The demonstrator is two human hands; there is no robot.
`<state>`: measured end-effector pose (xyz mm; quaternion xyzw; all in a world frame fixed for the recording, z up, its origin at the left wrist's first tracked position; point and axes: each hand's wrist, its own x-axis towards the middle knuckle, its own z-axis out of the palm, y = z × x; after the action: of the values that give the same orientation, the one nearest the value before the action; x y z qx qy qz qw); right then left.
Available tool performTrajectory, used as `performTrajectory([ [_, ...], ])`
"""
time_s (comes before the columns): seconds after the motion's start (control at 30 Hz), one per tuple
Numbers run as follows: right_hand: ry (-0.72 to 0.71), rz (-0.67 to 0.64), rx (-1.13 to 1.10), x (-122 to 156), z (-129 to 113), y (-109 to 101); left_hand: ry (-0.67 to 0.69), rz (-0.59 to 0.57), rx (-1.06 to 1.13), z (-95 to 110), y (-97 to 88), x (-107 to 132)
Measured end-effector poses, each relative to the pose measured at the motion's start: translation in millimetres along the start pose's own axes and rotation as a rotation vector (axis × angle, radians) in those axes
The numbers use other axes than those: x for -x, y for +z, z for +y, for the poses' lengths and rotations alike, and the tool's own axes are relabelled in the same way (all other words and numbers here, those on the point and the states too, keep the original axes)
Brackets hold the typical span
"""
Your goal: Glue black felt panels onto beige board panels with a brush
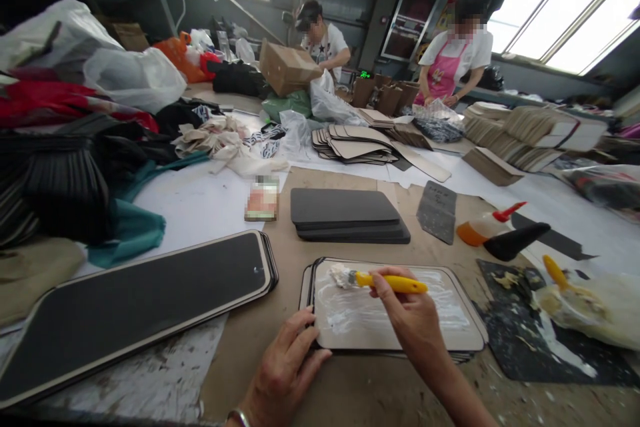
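My right hand (407,317) is closed round a yellow-handled brush (385,281) whose bristles, loaded with white glue, rest on the far left corner of a beige board (395,320). White glue streaks cover much of that board, which tops a small stack in front of me. My left hand (285,367) lies with its fingers spread on the brown table, fingertips touching the stack's near left edge.
A long stack of black panels (135,307) lies to the left, a dark stack (347,213) beyond. A glue bottle with a red tip (487,223), a black cone (515,241) and a glue-smeared bag with another brush (575,297) sit right. Two people work at the far end.
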<state>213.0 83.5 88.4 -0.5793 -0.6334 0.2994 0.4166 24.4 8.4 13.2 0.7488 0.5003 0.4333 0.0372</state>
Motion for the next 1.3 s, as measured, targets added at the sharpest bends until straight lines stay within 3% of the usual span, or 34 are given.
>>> performTrajectory([
  [0.17,0.085,0.155,0.444,-16.2,10.5,-49.0,0.047,-0.003,0.008,-5.4,-0.4,4.5],
  [0.3,-0.120,0.160,0.699,-49.4,1.9,-74.1,0.104,0.008,-0.008,-10.0,-6.7,-6.9],
  [0.37,-0.200,0.040,0.745,-74.3,0.9,-72.2,0.092,0.054,-0.038,-11.0,-6.6,-27.8],
  [0.47,-0.201,-0.154,0.867,-114.5,9.7,-58.2,-0.017,0.086,-0.117,-14.0,4.3,-77.0],
  [0.6,-0.218,-0.359,1.058,-155.4,30.3,-38.6,-0.198,-0.039,-0.285,-32.6,27.2,-145.9],
  [0.7,-0.248,-0.424,1.082,-172.0,39.8,-33.9,-0.242,-0.095,-0.334,-54.8,33.7,-174.6],
  [0.87,-0.309,-0.511,1.038,-186.3,39.6,-42.4,-0.256,-0.225,-0.337,-78.1,26.8,-183.7],
  [1.07,-0.361,-0.580,1.008,-198.1,35.7,-50.1,-0.286,-0.319,-0.345,-77.3,22.2,-188.0],
  [1.17,-0.390,-0.552,1.019,-199.4,31.8,-47.2,-0.280,-0.333,-0.348,-74.0,20.3,-189.8],
  [1.3,-0.402,-0.414,1.054,-195.7,17.7,-45.7,-0.244,-0.296,-0.356,-73.9,22.0,-188.9],
])
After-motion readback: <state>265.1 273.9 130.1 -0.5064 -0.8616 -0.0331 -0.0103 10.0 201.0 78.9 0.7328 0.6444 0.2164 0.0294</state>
